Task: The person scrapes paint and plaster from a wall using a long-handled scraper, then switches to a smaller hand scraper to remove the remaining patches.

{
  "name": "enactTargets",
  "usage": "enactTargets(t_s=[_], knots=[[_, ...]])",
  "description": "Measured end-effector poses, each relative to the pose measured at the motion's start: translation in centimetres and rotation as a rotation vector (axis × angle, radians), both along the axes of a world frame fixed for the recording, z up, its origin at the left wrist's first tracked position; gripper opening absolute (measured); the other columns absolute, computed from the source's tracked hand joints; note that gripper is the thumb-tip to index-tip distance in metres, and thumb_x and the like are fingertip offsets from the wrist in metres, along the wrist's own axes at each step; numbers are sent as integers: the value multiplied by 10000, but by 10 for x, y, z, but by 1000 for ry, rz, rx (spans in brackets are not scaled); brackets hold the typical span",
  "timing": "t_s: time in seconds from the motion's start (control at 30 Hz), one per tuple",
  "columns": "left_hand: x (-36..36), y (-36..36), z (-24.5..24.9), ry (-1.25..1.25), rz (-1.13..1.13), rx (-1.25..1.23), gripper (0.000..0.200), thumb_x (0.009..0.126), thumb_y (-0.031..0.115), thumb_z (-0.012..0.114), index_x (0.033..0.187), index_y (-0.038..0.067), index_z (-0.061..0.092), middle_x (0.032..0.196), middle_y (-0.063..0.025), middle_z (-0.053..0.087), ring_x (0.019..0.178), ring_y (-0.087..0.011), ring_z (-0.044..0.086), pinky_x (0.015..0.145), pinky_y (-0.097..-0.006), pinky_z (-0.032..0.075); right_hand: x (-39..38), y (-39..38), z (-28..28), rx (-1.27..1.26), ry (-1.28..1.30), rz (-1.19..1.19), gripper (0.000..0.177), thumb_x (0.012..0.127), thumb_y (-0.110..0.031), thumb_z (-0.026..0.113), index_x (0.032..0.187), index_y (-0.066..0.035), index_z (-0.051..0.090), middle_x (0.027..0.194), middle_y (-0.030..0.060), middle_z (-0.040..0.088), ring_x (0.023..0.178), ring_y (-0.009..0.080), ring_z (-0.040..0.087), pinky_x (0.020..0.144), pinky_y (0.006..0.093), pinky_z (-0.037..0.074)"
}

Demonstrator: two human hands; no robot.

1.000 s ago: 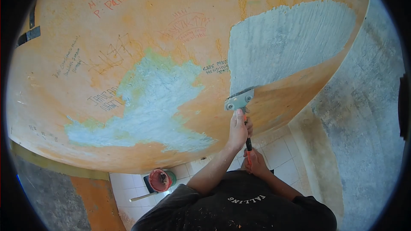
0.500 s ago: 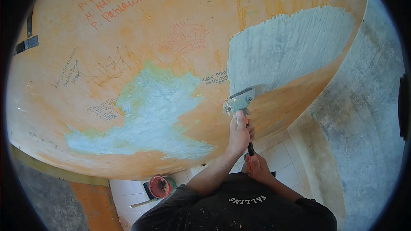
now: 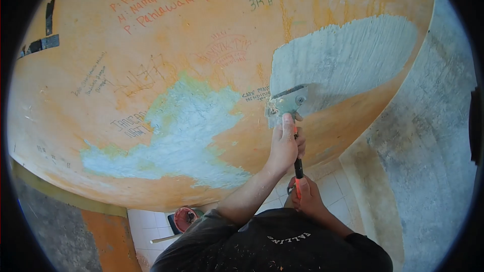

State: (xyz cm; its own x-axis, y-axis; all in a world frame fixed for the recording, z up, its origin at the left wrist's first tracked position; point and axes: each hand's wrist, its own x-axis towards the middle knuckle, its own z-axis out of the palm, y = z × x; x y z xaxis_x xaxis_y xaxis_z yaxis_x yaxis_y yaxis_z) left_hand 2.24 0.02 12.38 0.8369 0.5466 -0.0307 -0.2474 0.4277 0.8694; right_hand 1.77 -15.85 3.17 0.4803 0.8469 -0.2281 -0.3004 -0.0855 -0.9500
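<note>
A long-handled scraper (image 3: pixel 289 102) with a wide blade and a black-and-orange handle rests against the curved wall (image 3: pixel 201 15). Its blade lies at the lower left part of the pale, roughly scraped area (image 3: pixel 348 55). My left hand (image 3: pixel 286 143) grips the handle close below the blade, with the thumb up against the scraper's head. Lower down, near my body, my right hand (image 3: pixel 307 195) is closed round the orange end of the handle. Orange paint covers much of the wall around the blade, with handwriting on it.
A light blue patch (image 3: pixel 196 126) with ragged edges shows left of the scraper. Below, a red bucket (image 3: pixel 184 217) stands on white floor tiles (image 3: pixel 143 229), near a pale stick (image 3: pixel 164 239). Grey concrete (image 3: pixel 418 136) lies to the right, and dark tape (image 3: pixel 43 44) marks the upper left.
The scraper's blade has moved up along the wall, both hands still on the handle. My view has shifted slightly, so the wall's writing appears lower and further right.
</note>
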Motion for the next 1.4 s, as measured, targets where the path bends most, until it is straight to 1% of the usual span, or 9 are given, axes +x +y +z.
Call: enactTargets(t_s=[0.13, 0.27, 0.37, 0.43, 0.5, 0.6, 0.73, 0.9, 1.4], knots=[[5, 10, 41, -127, -49, 51, 445, 1041, 544, 304, 1078, 117, 426, 551, 38, 293, 430, -90, 302, 414, -254, 310, 2, 4, 34, 38, -111, -43, 456, 1056, -473, 307, 1050, -71, 522, 500, -8, 394, 393, 83, 377, 403, 253, 331], [4, 11, 44, -161, -112, 36, 436, 1045, 536, 292, 1117, 126, 421, 571, 14, 317, 435, -97, 321, 443, -277, 343, 14, 4, 55, 72, -64, -16, 453, 1061, -447, 315, 1069, -53, 539, 481, -12, 385, 384, 85, 370, 398, 258, 328], [-1, 14, 38, -217, -178, -13, 421, 1052, 514, 286, 1152, 132, 431, 610, 12, 335, 461, -100, 339, 471, -280, 354, 13, 0, 50, 87, 13, 34, 427, 1066, -417, 316, 1134, -51, 525, 514, 1, 401, 393, 91, 374, 400, 258, 338], [-5, 18, 31, -258, -215, -47, 418, 1054, 507, 290, 1169, 135, 441, 633, 13, 350, 483, -100, 354, 486, -272, 355, 8, -4, 40, 266, 113, 100, 383, 1072, -373, 310, 1289, -85, 439, 580, 31, 424, 407, 107, 384, 402, 259, 352], [-8, 25, 20, -535, -511, -507, 410, 1056, 491, 303, 1208, 147, 464, 692, 14, 386, 540, -96, 372, 522, -253, 349, 2, -12, 30, 362, 203, 141, 379, 1072, -370, 314, 1354, -123, 372, 614, 46, 434, 412, 114, 389, 404, 261, 357], [-13, 23, 2, -560, -540, -522, 408, 1053, 488, 315, 1230, 159, 479, 725, 14, 406, 570, -87, 368, 539, -241, 340, -2, -19, 11, 444, 315, 182, 423, 1068, -378, 325, 1441, -185, 270, 655, 66, 446, 415, 127, 396, 405, 263, 365], [-12, 15, -32, -507, -558, -556, 400, 1052, 496, 309, 1198, 166, 480, 709, 23, 383, 559, -76, 349, 527, -236, 332, -5, -26, -22, 431, 464, 195, 463, 1060, -414, 342, 1465, -211, 248, 668, 70, 453, 411, 129, 400, 400, 261, 362], [-20, 7, -54, -339, -424, -491, 407, 1048, 528, 270, 1108, 174, 464, 672, 45, 314, 534, -66, 283, 505, -221, 298, -11, -30, -42, 319, 452, 134, 482, 1045, -457, 363, 1448, -203, 293, 654, 63, 447, 397, 123, 385, 382, 263, 341], [-15, 15, -7, -280, -405, -320, 421, 1038, 556, 264, 1154, 194, 443, 645, 62, 268, 522, -58, 248, 500, -227, 263, -6, -11, -14, 356, 396, 116, 532, 1045, -492, 342, 1463, -163, 331, 603, 41, 419, 391, 102, 353, 380, 252, 311]])
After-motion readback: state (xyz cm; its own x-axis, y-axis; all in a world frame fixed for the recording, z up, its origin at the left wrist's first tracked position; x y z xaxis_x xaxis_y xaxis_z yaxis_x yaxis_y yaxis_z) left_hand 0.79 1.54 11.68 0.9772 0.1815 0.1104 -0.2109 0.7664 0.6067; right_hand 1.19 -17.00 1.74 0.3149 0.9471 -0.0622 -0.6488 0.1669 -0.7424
